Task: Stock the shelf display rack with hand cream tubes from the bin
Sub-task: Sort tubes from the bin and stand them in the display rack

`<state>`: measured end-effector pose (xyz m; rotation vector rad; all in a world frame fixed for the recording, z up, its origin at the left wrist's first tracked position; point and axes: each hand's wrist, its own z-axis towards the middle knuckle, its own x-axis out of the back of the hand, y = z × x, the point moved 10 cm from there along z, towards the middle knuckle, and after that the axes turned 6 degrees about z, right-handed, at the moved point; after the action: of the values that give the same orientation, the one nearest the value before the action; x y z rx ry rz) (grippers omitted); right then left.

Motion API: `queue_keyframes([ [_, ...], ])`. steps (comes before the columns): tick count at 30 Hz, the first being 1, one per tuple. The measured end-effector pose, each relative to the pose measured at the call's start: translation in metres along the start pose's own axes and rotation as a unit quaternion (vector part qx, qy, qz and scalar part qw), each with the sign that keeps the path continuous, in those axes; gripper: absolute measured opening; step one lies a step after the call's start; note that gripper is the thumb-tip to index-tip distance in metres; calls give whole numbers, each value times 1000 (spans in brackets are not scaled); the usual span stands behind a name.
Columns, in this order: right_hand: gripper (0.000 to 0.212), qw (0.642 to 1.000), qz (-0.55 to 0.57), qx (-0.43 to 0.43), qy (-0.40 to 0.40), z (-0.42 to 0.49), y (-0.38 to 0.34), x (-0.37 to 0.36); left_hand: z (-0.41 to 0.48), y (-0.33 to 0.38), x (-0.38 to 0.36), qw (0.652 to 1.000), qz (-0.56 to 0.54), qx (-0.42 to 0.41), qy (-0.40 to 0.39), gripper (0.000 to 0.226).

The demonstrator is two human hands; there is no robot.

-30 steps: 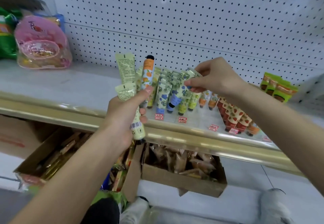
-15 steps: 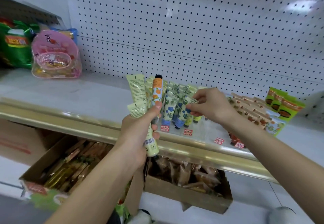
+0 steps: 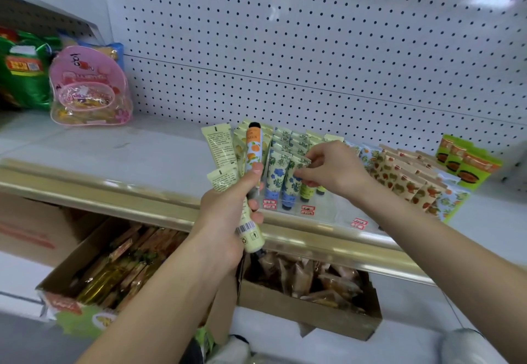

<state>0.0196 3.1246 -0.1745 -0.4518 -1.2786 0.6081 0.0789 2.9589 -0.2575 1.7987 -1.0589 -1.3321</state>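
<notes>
Tubes [image 3: 228,164] sit bunched in the left hand's [image 3: 225,215] closed grip; the right hand [image 3: 333,172] pinches a blue-flowered tube [image 3: 292,184] in the rack [image 3: 319,212], which could topple neighbouring rows.

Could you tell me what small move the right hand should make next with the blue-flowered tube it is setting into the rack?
Probably press it down and let go. The right hand pinches the top of a blue-flowered tube standing cap-down at the front of its row in the display rack. It looks almost seated. The left hand holds a bunch of tubes waiting to be placed.
</notes>
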Motion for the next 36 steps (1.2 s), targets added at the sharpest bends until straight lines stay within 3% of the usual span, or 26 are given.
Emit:
queue_keyframes([
  [7,30,1000,-2,9,4,0,2,-1,1,1,3,999,46,-13,14,17],
  [12,18,1000,-10,0,-17,-3,3,-3,0,-12,5,999,46,17,20,29],
  [19,11,992,120,-43,10,-22,4,45,-7,-8,-10,999,31,-17,-28,31],
  [22,9,961,257,-88,-55,-39,3,36,-12,-20,-28,998,15,3,-59,37],
  [25,21,952,276,-100,-89,-52,2,26,-19,-30,-49,997,13,7,-80,28],
  [30,22,965,245,-79,-43,-63,7,40,-29,-42,-75,995,40,-1,-91,42],
  [36,32,958,268,-98,35,-71,32,72,-33,-50,-87,996,47,14,-76,37],
])
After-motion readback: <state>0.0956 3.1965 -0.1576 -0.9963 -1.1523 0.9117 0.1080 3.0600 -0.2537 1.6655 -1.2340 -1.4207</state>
